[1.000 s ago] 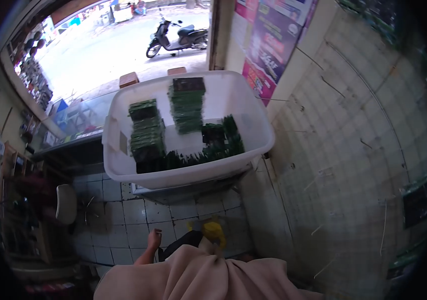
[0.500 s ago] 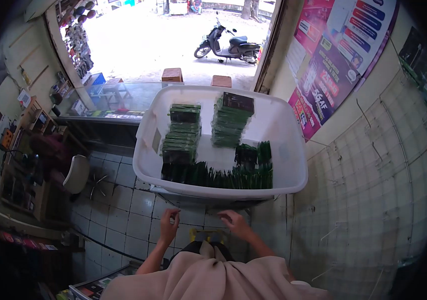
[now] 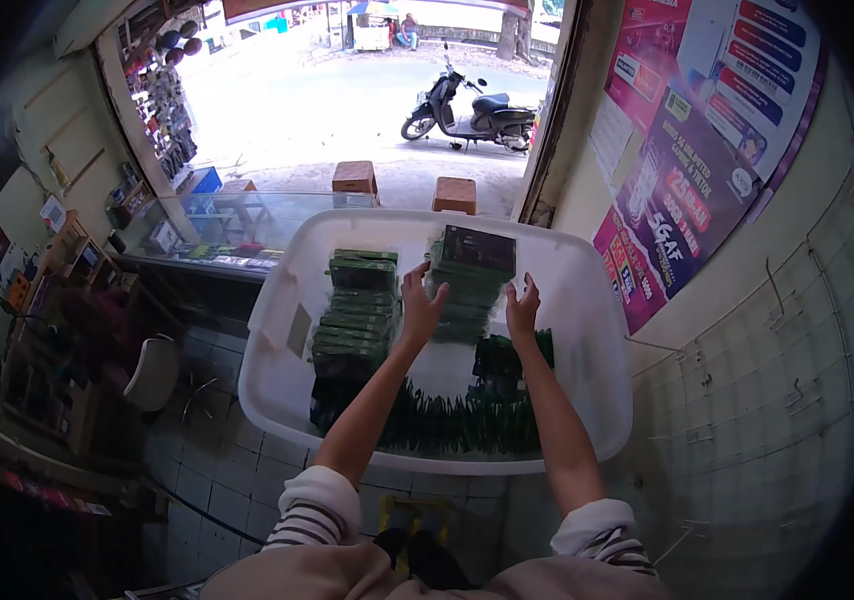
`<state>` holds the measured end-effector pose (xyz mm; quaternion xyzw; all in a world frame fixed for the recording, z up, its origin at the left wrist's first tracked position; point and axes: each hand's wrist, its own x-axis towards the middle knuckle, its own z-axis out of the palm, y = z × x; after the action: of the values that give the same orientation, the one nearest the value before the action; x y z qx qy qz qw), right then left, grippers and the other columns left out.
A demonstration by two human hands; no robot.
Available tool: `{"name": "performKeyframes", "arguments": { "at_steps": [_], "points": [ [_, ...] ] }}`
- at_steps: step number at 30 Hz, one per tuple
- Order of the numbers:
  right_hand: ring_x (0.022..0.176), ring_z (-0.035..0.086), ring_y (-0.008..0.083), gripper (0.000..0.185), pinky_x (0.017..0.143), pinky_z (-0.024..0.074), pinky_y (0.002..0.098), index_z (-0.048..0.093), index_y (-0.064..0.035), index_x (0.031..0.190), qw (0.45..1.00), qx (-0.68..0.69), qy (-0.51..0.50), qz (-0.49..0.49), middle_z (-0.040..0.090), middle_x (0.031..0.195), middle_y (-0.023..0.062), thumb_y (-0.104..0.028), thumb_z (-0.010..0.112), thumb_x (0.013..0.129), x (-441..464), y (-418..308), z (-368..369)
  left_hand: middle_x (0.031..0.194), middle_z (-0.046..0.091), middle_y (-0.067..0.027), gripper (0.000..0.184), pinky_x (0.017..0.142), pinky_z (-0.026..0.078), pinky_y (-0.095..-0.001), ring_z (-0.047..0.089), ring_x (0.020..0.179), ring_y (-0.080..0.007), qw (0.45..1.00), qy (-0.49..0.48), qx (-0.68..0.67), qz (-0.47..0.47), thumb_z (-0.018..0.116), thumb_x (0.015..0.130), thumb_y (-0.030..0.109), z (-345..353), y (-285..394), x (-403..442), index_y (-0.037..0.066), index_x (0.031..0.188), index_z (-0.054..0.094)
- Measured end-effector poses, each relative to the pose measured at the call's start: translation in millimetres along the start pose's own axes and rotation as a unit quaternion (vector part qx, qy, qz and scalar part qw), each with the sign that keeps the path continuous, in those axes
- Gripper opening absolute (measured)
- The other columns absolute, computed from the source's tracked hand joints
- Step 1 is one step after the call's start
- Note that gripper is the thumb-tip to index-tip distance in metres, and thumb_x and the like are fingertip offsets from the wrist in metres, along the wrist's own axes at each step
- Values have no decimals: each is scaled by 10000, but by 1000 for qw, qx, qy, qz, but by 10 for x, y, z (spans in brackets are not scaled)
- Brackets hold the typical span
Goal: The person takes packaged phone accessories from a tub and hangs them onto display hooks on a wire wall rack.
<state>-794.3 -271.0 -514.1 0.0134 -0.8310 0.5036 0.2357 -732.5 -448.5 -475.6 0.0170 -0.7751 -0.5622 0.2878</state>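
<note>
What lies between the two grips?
In the head view, a stack of green packets in the white tub lies between the left grip and the right grip.

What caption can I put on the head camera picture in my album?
Left hand and right hand flanking a green stack in a white tub.

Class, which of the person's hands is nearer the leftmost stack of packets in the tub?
Left: the left hand is just right of the leftmost stack; the right hand is farther right, past the next stack.
</note>
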Motion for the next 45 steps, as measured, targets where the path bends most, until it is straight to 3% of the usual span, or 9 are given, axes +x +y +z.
{"name": "performKeyframes", "arguments": {
  "at_steps": [3,11,15,20,26,29,31,37,45],
  "points": [
    [1092,458,359,573,957,331,405,366,56,1265,997,-59,-21,35,480,1181,246,-288,533,838,253,307,106,1246,354,-184,647,991,237,-431,320,1153,-347,988,-2,155,-17,651,774,287,311,-408,76,36,1289,352],
    [940,554,295,322,852,415,365,606,-15,1007,995,44,-35,77,605,922,182,-262,587,801,397,114,98,1206,350,-180,621,925,280,-427,332,1057,-334,984,-23,168,-53,668,744,287,463,-570,123,47,1240,384],
    [914,530,277,157,799,435,335,613,-54,848,994,45,39,88,527,921,123,-130,675,726,305,-9,137,1048,439,-179,510,891,302,-410,351,1009,-315,990,39,27,-130,663,762,351,498,-401,91,31,1066,409],
    [963,498,237,281,816,428,320,534,-35,930,961,224,39,154,431,1011,99,-62,697,702,126,-83,47,934,474,-152,476,802,368,-357,433,886,-256,979,117,-96,-134,661,787,353,441,-88,49,20,988,386],
    [989,471,198,393,849,398,309,411,-27,1040,942,300,64,134,347,1053,85,-35,667,742,-584,-1241,-817,956,449,-87,425,607,403,-220,484,747,-115,916,110,-373,-99,658,790,76,116,1080,-243,56,1040,314],
    [1081,402,219,459,949,317,413,383,-46,1134,950,289,32,118,353,1144,102,-119,655,773,-1079,-1471,-1399,970,446,-80,426,618,425,-205,509,812,-115,926,0,-375,-41,631,787,10,-181,1584,-445,68,1050,301],
    [1140,356,230,505,988,265,452,359,-43,1177,990,64,112,50,352,1193,111,-149,649,777,-1397,-1689,-1844,970,450,-82,452,675,471,-217,524,852,-123,922,-67,-380,-37,627,776,-14,-321,1944,-591,67,1068,292],
    [1186,309,324,529,1008,248,442,350,-46,1222,929,-96,279,-225,316,1255,182,-121,629,778,-1950,-2909,-3140,1046,455,-118,538,733,495,-248,540,943,-161,861,-309,-400,52,638,755,-32,-368,2862,-1022,78,1113,251],
    [1019,482,247,464,904,364,346,434,-22,1167,924,-184,283,-180,484,1079,129,-105,652,766,-2652,-3501,-4205,1108,453,-128,586,759,516,-330,574,915,-212,732,-507,-370,266,688,722,33,-182,3983,-1870,24,1150,287]
  ]
}}
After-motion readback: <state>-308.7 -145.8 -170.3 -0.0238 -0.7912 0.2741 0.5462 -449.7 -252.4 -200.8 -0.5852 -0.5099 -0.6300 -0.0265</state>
